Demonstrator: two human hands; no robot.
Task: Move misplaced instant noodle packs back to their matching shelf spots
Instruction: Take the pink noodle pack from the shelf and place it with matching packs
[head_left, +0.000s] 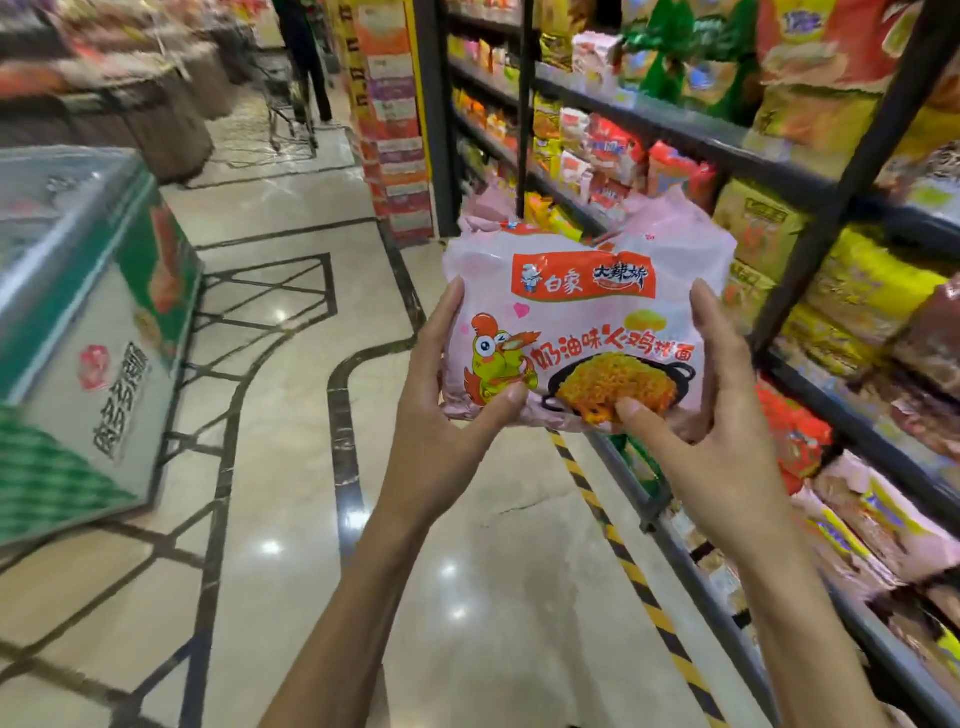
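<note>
I hold a pink multi-pack of instant noodles (582, 317) in the air in front of me, its printed face with a cartoon chicken and a pan of noodles turned toward me. My left hand (447, 395) grips its left edge, thumb on the front lower corner. My right hand (711, 395) grips its right edge, thumb pressed on the front near the bottom. The noodle shelves (810, 171) run along my right, packed with yellow, red, orange and pink packs.
A chest freezer (88, 322) with green and white sides stands at the left. The tiled aisle floor (291, 467) lies between it and the shelves. Yellow-black tape (618, 551) marks the shelf base. A person with a cart (301, 67) stands far down the aisle.
</note>
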